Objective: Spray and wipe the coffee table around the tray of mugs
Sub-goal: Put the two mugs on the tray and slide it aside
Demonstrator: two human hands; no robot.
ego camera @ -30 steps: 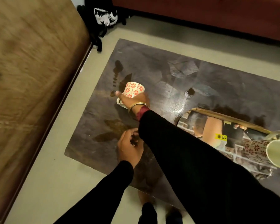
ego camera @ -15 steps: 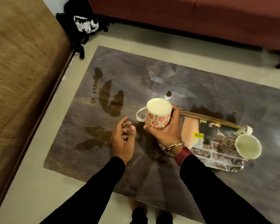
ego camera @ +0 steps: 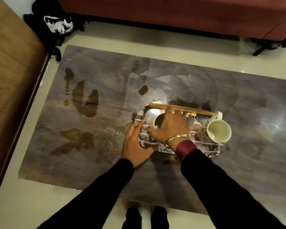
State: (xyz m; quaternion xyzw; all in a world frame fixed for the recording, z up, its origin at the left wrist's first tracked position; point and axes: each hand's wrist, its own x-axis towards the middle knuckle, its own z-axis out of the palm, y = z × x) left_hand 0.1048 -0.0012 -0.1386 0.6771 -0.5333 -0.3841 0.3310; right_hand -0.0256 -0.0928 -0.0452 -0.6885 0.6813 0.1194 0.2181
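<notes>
The dark glossy coffee table (ego camera: 92, 159) fills the middle of the view, with wet streaks and brown patches on its left half. A patterned tray (ego camera: 203, 145) with a wooden far rim lies right of centre. My right hand (ego camera: 170, 126) is closed from above on a mug (ego camera: 158, 120) standing at the tray's left end; only part of its rim shows. A second floral mug (ego camera: 216, 130) stands at the tray's right end. My left hand (ego camera: 135, 142) rests with fingers spread against the tray's left edge.
A brown bed or cabinet side (ego camera: 12, 83) runs along the left. A red sofa (ego camera: 180, 15) stands behind the table, and a black bag (ego camera: 56, 27) lies on the floor at the back left. My feet show below the table's near edge.
My right hand has carried the mug from the table's left side to the tray and lowered it there. My left hand has moved right to the tray's edge.
</notes>
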